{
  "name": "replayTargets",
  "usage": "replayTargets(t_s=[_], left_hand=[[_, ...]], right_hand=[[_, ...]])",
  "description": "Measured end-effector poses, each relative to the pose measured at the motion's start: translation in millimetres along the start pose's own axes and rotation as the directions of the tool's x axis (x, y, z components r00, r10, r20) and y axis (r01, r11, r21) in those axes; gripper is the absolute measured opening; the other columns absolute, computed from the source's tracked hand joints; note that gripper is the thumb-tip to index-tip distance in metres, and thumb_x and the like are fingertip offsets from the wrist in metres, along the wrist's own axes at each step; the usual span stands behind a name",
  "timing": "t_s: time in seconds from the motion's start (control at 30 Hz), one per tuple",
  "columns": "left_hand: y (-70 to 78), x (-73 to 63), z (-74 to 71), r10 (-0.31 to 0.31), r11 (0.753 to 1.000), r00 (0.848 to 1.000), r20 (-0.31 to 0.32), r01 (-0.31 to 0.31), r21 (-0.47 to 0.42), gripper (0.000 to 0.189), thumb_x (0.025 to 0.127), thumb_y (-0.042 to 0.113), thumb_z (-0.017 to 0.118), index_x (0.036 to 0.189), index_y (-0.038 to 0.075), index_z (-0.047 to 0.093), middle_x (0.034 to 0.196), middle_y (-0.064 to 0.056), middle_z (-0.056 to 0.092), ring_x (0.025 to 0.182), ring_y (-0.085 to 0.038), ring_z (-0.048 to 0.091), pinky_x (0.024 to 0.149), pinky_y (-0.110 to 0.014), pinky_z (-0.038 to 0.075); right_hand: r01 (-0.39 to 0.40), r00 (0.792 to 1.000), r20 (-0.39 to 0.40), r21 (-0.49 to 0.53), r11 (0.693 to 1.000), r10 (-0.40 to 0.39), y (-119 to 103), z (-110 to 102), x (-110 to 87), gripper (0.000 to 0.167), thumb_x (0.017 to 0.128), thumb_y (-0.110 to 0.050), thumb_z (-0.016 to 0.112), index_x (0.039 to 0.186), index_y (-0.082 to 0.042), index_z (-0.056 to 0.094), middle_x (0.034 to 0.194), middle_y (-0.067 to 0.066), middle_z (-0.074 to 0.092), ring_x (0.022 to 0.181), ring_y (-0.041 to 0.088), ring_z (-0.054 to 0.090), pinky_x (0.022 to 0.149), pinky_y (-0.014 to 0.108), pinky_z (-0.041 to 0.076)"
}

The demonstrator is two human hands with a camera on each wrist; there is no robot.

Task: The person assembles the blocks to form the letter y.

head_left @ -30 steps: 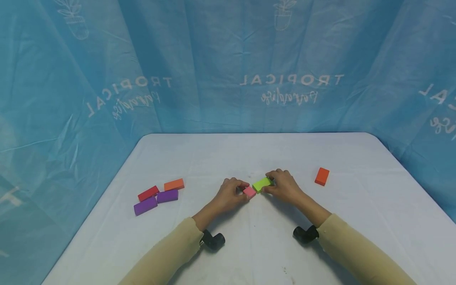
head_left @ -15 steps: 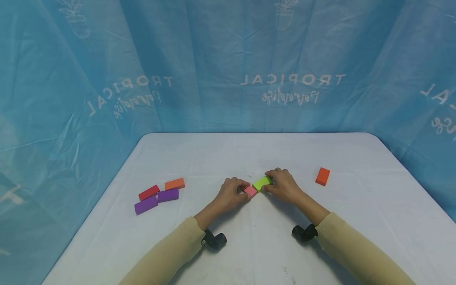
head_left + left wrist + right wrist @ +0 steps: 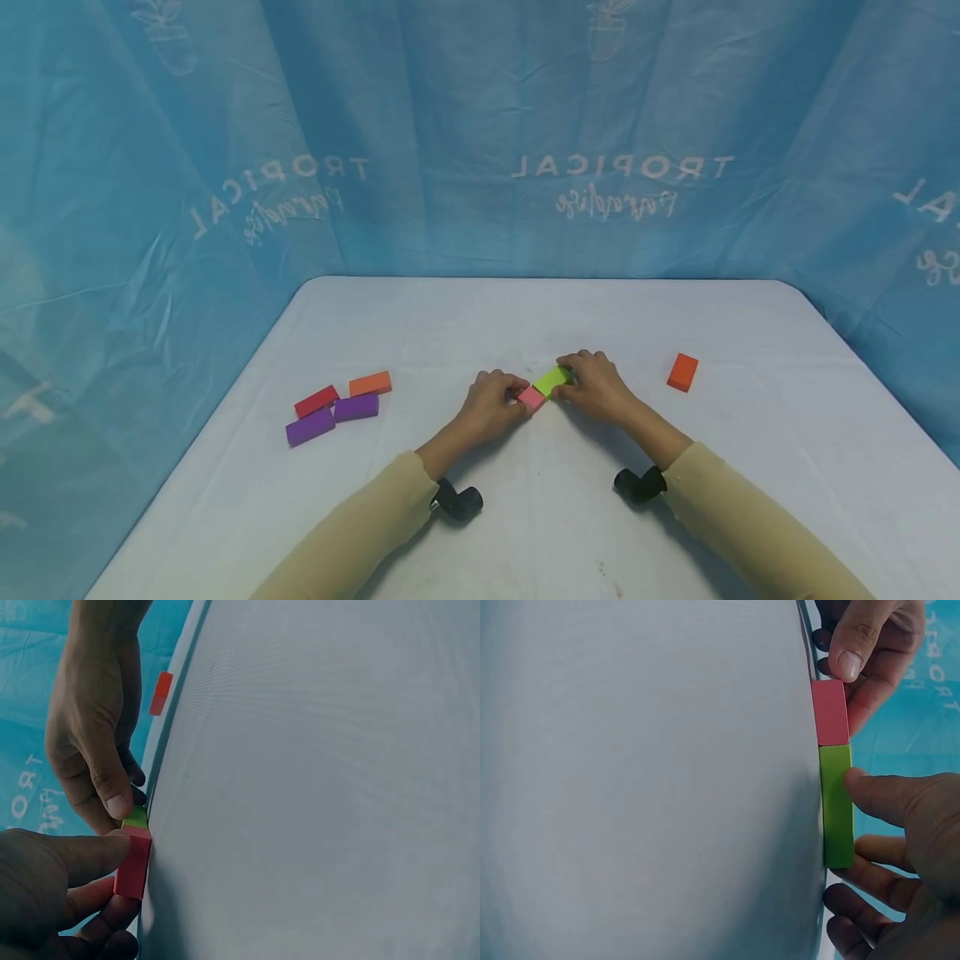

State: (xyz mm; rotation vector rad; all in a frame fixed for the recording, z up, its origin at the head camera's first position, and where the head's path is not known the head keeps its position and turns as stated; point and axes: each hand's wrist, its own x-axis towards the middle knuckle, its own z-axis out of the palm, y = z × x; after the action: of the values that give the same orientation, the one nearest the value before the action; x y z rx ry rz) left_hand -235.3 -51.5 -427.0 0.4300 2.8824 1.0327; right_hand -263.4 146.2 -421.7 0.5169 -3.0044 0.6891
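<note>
1. Left hand (image 3: 489, 406): fingers parted only by the pink block (image 3: 532, 399), pinched at their tips.
2. Right hand (image 3: 597, 388): fingers likewise pinch the green block (image 3: 837, 806), its end touching the pink block's.
3. Seemingly aligning both; next likely calls for gently spreading the fingers.

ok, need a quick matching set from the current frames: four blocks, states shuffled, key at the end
Blocks
1. pink block
2. green block
3. red-orange block
4. purple blocks

States
A. alone, off to the right in the head view
B. pinched by the left hand
C. at left in the head view, grouped with a red block and an orange block
D. pinched by the right hand

Pairs: 1-B, 2-D, 3-A, 4-C
</note>
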Motion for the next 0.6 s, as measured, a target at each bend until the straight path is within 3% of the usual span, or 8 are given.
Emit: replayTargets(t_s=[0.6], left_hand=[[2.6, 4.3, 1.4, 0.006, 1.0, 1.0, -0.016, -0.006, 0.016, 0.036, 0.079, 0.017, 0.071, 0.113, 0.008, 0.067, 0.098, -0.007, 0.063, 0.089, -0.018, 0.047, 0.078, -0.032, 0.037]], right_hand=[[0.036, 0.999, 0.005, 0.037, 0.999, -0.036, 1.2, 0.3, 3.6, 0.052, 0.083, -0.023, 0.069, 0.129, -0.005, 0.055, 0.123, 0.016, 0.06, 0.102, 0.029, 0.049, 0.084, 0.044, 0.039]])
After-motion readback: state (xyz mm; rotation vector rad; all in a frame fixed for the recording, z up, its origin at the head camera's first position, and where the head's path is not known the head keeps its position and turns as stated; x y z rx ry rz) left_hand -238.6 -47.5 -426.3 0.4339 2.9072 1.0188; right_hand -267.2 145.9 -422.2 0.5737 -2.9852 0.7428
